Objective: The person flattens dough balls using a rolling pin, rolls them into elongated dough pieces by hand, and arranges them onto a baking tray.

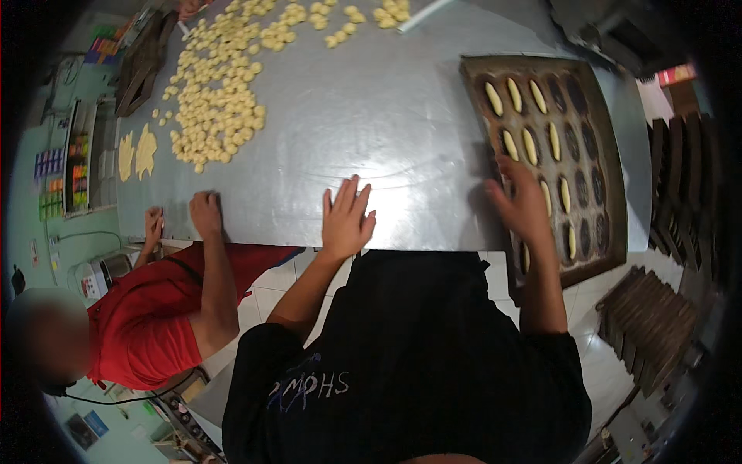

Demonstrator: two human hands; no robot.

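Observation:
My left hand (348, 220) lies on the steel table (394, 116), fingers spread, with no object visible in it. My right hand (522, 205) is over the left side of a dark, indented baking tray (607, 166), thumb apart from the fingers; I see nothing held, though its underside is hidden. Slender pale dough sticks (555, 139) lie in several of the tray's hollows; others are bare. Many small dough balls (216, 124) cover the upper left of the table, and two flattened dough pieces (145, 151) lie at its left end.
A co-worker in red (154, 325) is at my left, hands (205, 213) at the table edge. A white rod (421, 17) lies at the far side. Stacked dark trays (641, 325) stand at lower right; a dark tray (143, 62) sits at upper left.

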